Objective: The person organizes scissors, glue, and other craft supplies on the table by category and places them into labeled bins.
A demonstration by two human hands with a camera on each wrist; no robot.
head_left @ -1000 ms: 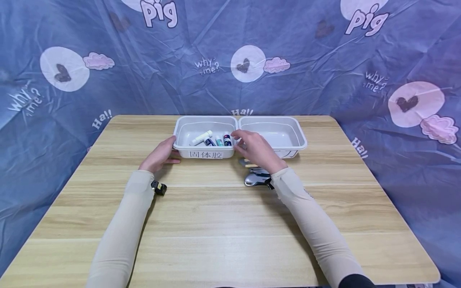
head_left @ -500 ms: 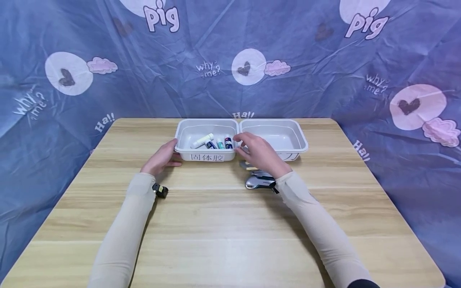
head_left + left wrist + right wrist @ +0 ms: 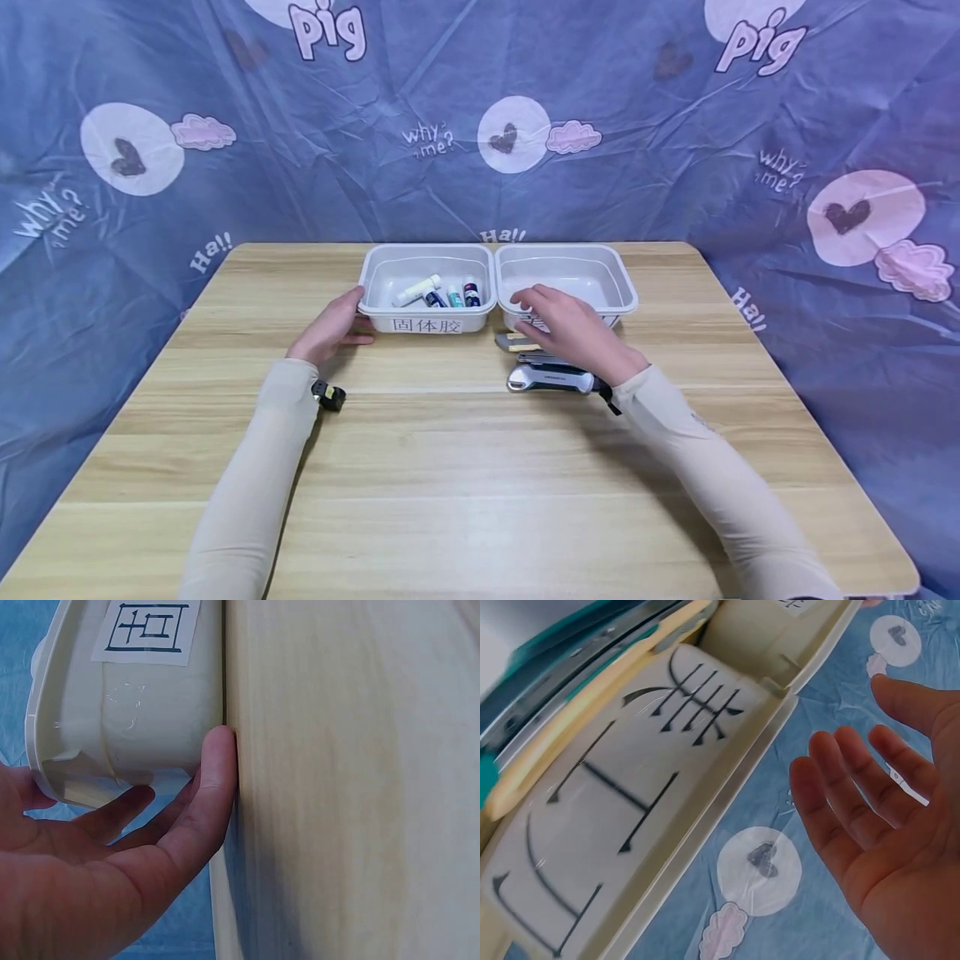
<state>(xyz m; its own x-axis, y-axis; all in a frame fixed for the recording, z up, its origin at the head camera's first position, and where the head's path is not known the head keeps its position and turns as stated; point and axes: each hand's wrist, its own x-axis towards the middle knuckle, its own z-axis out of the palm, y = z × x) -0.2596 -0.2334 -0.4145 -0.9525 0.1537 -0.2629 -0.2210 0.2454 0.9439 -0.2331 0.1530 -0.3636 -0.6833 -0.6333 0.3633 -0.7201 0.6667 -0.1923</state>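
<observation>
The place is a tabletop work corner screened by cloth; what kind of room or building lies behind cannot be told. A creased blue curtain (image 3: 360, 108), printed with hearts, pink clouds and cartoon lettering, hangs behind and along both sides of a pale wood-grain table (image 3: 450, 483). Stationery suggests an office or craft desk: a white bin (image 3: 474, 322) labelled in Chinese characters holds glue sticks (image 3: 471, 293), and utility knives (image 3: 551, 379) lie before a second bin (image 3: 603, 287), also labelled.

Two bins (image 3: 477, 322) — four glue sticks (image 3: 471, 294)
</observation>
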